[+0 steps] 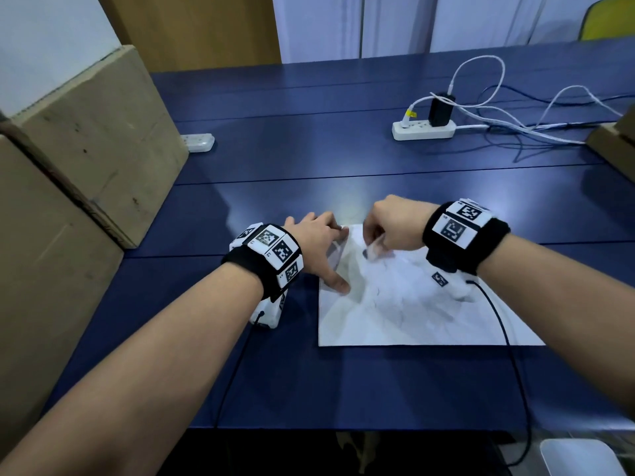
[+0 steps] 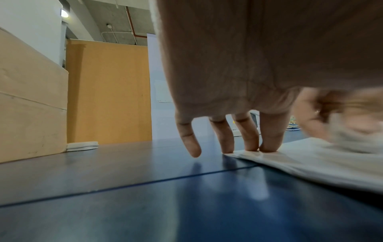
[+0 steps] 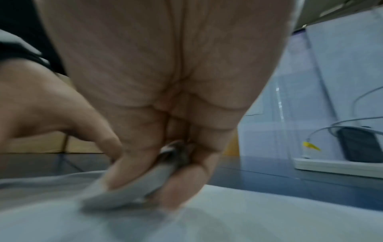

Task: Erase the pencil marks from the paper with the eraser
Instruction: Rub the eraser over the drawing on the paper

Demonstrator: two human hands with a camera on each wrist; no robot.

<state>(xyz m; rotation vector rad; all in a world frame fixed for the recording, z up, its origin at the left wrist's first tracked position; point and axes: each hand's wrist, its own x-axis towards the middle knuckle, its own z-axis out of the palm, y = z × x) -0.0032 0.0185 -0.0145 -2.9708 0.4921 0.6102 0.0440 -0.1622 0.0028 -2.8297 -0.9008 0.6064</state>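
- Paper [image 1: 412, 310]: white sheet flat on the blue table [image 1: 309, 149], near the front edge, wrinkled. Faint grey pencil marks [image 1: 395, 304] show across its middle and lower right.
- Progress, my read: partway. Far-left part of the sheet around the rubbing spot looks paler; marks lower down look untouched, so most of the sheet is left. Glare makes the exact mark count hard to tell.
- Eraser [image 3: 132, 188]: grey-white block, pinched in the right hand [image 1: 395, 225] between thumb and fingers, lower end on the paper near its far-left corner. Right wrist view is blurred, so I judge a stroke is under way.
- Grip geometry: eraser sticks out below the fingertips [image 3: 178, 193], tilted, low end toward the left hand. Contact patch sits just beside the holding fingers of the other hand.
- Left hand [image 1: 316, 245]: spread and flat, gripping nothing. Left wrist view shows two fingertips [image 2: 269, 144] pressing the paper's far-left corner, the little finger off the sheet over the table; thumb pins the left edge in the head view.
- Risk: sheet is already creased; a hard stroke away from the pinned corner could buckle it.
- Surroundings: cardboard boxes [image 1: 86, 149] at left, power strip [image 1: 424, 130] with charger and cables at far right, well apart from the work.
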